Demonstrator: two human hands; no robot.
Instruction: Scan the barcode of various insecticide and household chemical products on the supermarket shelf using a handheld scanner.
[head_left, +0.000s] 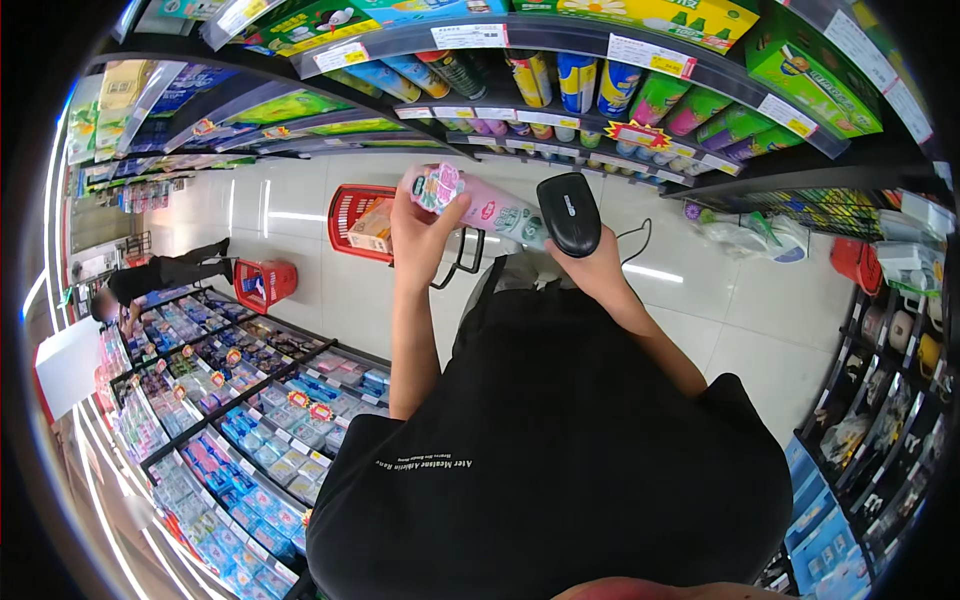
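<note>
My left hand (429, 225) grips the cap end of a pink and pale green spray can (501, 210), which lies sideways in front of my chest. A decorated tag or label shows at its capped end, near my left thumb. My right hand (589, 262) is closed around a black handheld barcode scanner (570, 214), its rounded head by the can's far end. Most of the scanner's handle is hidden in the hand. A thin black cord loops beside the right wrist. Beyond my left hand stands a red shopping basket (358, 247) holding a carton.
Ahead, a dark shelf (555, 118) carries spray cans and green boxes. Packaged goods fill the racks (247, 319) at lower left, where a person (161, 274) in black leans beside another red basket (264, 285). At right are a plastic bag (757, 236) and a wire rack.
</note>
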